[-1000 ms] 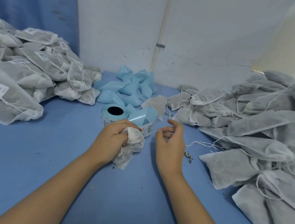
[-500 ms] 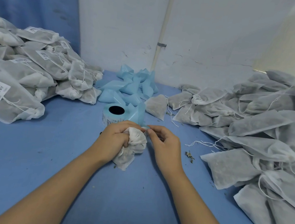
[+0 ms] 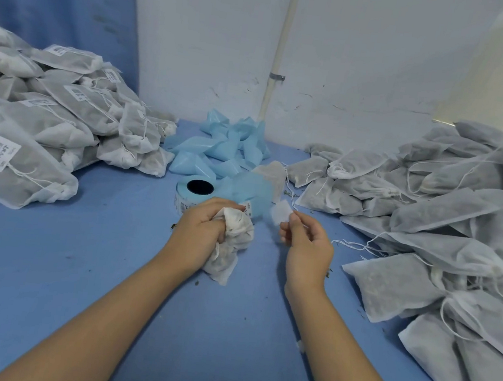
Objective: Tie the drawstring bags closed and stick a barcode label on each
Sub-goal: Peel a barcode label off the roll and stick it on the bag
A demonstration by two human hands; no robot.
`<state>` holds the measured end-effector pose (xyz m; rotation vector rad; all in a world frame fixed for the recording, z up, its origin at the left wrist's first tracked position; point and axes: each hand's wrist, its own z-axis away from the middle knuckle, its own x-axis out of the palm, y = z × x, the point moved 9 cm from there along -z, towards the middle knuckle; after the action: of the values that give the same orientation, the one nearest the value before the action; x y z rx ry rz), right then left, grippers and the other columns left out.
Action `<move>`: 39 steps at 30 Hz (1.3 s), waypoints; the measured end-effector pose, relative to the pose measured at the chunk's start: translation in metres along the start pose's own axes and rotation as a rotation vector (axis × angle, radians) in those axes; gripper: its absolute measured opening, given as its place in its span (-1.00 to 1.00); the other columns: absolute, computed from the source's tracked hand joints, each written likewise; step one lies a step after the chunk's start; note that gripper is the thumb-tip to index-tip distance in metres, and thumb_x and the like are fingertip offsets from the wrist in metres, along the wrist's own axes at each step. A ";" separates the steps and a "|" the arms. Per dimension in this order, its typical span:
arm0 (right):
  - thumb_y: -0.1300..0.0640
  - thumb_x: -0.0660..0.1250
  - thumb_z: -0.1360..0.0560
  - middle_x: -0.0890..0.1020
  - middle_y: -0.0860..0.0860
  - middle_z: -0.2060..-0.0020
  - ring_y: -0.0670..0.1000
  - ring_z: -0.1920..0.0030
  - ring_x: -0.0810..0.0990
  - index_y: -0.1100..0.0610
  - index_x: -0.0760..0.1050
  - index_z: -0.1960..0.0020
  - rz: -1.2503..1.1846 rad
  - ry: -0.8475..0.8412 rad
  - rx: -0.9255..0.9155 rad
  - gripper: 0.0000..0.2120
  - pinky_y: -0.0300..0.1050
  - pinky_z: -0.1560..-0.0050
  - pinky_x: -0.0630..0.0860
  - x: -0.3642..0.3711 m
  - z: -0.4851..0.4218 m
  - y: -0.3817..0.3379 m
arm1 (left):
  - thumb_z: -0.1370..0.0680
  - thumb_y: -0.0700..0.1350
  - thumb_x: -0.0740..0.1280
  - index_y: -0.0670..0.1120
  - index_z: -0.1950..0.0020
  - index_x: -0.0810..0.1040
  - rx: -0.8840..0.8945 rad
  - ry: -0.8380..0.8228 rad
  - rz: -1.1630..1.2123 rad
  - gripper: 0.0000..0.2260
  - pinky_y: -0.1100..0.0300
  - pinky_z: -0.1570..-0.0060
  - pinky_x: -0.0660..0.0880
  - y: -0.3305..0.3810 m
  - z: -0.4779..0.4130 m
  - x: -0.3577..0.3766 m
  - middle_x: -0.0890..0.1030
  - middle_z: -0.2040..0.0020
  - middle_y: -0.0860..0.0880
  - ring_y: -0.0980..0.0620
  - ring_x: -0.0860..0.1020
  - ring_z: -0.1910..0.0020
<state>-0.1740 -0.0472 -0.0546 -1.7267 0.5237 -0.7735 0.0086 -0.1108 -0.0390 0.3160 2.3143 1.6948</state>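
Observation:
My left hand [image 3: 204, 227] grips a crumpled white drawstring bag [image 3: 232, 245] at the middle of the blue table [image 3: 76, 264]. Just to its right, my right hand [image 3: 307, 244] pinches a small white barcode label [image 3: 282, 213], blurred and lifted off the roll. The label roll [image 3: 194, 191] with light blue backing lies flat right behind my left hand, and its loose backing strip [image 3: 250, 191] trails to the right.
A heap of tied, labelled bags [image 3: 40, 123] fills the left side. Unlabelled bags with loose strings [image 3: 429, 228] are piled on the right, down to the near right edge. Crumpled blue backing paper [image 3: 223, 149] lies by the white wall.
My right hand went to the roll beside my left hand, then drew back to the right with a label peeled off. My left hand kept its grip on the bag.

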 end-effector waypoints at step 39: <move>0.21 0.43 -0.47 0.68 -0.01 0.32 -0.14 0.38 0.61 0.17 0.59 0.10 -0.288 -0.284 0.569 -0.96 -0.34 0.31 0.52 0.060 0.056 0.023 | -0.45 -0.33 0.41 0.13 -0.05 0.50 0.170 0.527 0.167 -0.63 0.47 0.01 0.44 0.028 0.010 -0.036 0.58 0.01 0.25 0.40 0.55 0.02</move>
<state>-0.0913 -0.0581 -0.0723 -1.3517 -0.1404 -0.7676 0.0472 -0.1049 -0.0123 0.1008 2.8907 1.8354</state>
